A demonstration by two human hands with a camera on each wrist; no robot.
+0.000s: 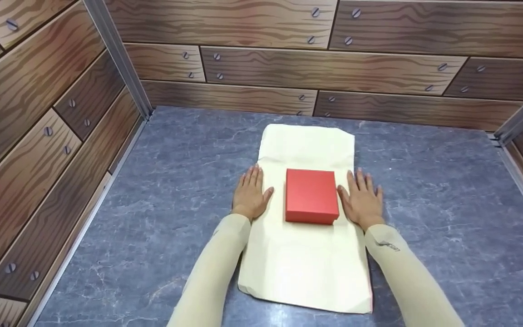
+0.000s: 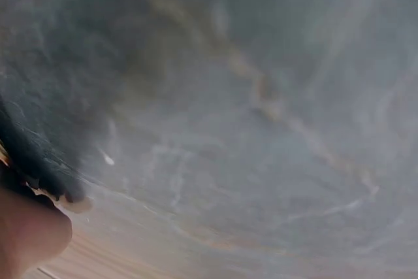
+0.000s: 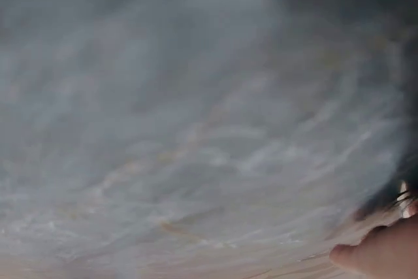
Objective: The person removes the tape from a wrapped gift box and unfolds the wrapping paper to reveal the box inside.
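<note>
A red box (image 1: 311, 193) with a lid sits on a long sheet of cream paper (image 1: 304, 268), near its middle. My left hand (image 1: 250, 193) lies palm down over the paper's left edge, its fingers straight and the thumb pointing toward the box. On the other side, my right hand (image 1: 362, 200) lies flat across the right edge, fingers spread, its thumb tip close to the box's right side. Only a bit of the left hand (image 2: 32, 233) shows in the left wrist view, and a bit of the right hand (image 3: 379, 253) in the right wrist view.
The paper lies on a blue-grey marbled tabletop (image 1: 166, 181). Wood-patterned panels (image 1: 261, 68) stand along the back and both sides, with metal posts (image 1: 120, 59) at the corners. The paper's far end has bent corners and a crease.
</note>
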